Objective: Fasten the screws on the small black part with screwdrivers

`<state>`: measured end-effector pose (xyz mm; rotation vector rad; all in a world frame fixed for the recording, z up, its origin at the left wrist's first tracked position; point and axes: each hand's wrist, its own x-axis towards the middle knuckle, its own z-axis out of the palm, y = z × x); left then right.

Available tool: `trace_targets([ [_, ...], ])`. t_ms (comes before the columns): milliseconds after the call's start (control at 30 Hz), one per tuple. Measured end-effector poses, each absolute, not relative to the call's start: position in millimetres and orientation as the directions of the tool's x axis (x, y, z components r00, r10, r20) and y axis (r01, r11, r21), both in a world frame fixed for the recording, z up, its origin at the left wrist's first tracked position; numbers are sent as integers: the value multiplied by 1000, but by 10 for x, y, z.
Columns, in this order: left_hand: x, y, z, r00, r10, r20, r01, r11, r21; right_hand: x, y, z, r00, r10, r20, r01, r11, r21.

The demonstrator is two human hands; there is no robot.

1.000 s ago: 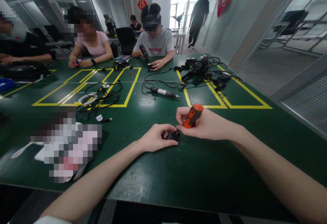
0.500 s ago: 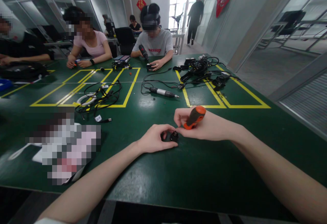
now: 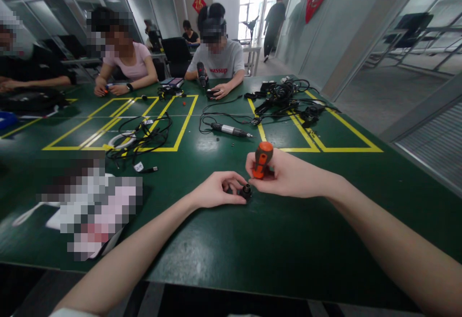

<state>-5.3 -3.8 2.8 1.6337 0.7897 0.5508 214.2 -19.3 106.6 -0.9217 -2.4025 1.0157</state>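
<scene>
My left hand [image 3: 221, 191] curls its fingers and thumb around a small black part [image 3: 246, 191] with a round, upright top, low at the green table. Just to the right, my right hand [image 3: 288, 172] is closed on a screwdriver [image 3: 263, 159] with an orange and grey handle. The handle points up, and the shaft is hidden from view. The fingertips of the right hand come close to the black part; whether they touch it I cannot tell.
Beyond my hands lies a pen-shaped electric screwdriver [image 3: 231, 129] with a cord. Tangled black cables [image 3: 285, 96] lie at back right, more cables [image 3: 144, 138] at left. A blurred pink pouch-like thing [image 3: 108, 216] is near my left forearm. A co-worker [image 3: 218, 59] sits opposite, holding a power tool.
The screwdriver handle has swung left from a rightward lean to nearly upright. My left hand has shifted slightly up and left, its fingers still around the black part.
</scene>
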Motion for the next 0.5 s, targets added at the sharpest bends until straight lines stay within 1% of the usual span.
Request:
trace_targets([
  [133, -60, -10, 31, 646, 755, -115, 191, -14, 981, 2144, -195, 1071, -717, 695, 63, 426, 507, -749],
  [267, -48, -13, 26, 630, 768, -118, 193, -8, 981, 2140, -200, 1078, -691, 719, 76, 432, 494, -755],
  [500, -29, -31, 24, 623, 772, -129, 190, 10, 982, 2149, -209, 1075, -705, 705, 81, 418, 505, -755],
])
